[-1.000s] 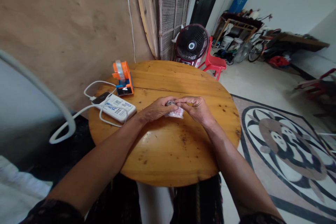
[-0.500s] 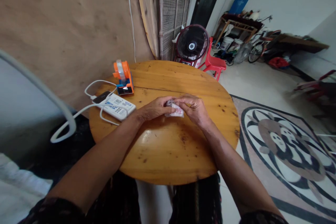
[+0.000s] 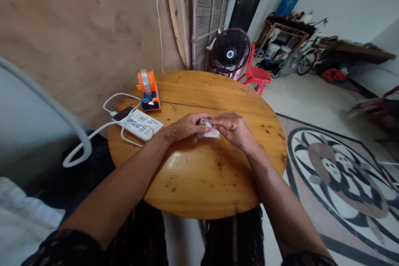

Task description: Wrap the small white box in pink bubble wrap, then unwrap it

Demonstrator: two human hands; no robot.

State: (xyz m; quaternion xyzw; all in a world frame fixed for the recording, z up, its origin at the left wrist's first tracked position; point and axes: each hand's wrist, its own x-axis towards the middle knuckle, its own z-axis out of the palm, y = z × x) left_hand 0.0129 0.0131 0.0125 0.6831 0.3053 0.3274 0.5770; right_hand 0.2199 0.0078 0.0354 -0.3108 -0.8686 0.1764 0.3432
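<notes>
Between both hands, over the middle of the round wooden table (image 3: 199,183), is a small clear plastic packet (image 3: 211,133) with pink and white contents I cannot make out. My left hand (image 3: 188,126) grips its left side, thumb lying across the front. At the packet's upper right edge, my right hand (image 3: 233,128) pinches the plastic between thumb and forefinger. The other right fingers are curled in. Fingers cover the back of the packet.
Left of my hands lie a white power bank (image 3: 140,126) with a looping white cable and an orange and blue tape dispenser (image 3: 150,91). Beyond the table stand a fan (image 3: 230,54) and a red chair (image 3: 257,75). A thick white tube (image 3: 59,110) arches at far left.
My right hand has shifted slightly right along the packet's edge, its wrist raised a little. The left hand keeps its hold. The whole view has moved slightly.
</notes>
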